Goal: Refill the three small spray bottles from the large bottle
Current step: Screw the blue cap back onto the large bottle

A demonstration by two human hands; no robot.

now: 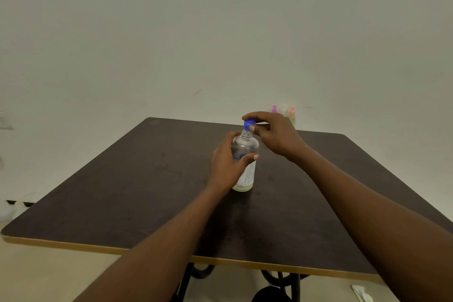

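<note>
Mid-table on the dark brown table point(122, 193), the left hand point(226, 164) grips the large clear plastic bottle point(245, 169) to steady it upright while the right hand point(272, 133) pinches its small blue screw cap point(248, 125) just above the neck, three small pastel spray bottles point(284, 111) waiting at the far edge.

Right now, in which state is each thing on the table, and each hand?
Large clear bottle: upright on the table, neck threads bare.
Blue cap: off the neck, tilted just above it.
Left hand: grips the bottle's body.
Right hand: pinches the blue cap.
Small spray bottles: standing at the far edge, coloured tops on; blurred.
</note>
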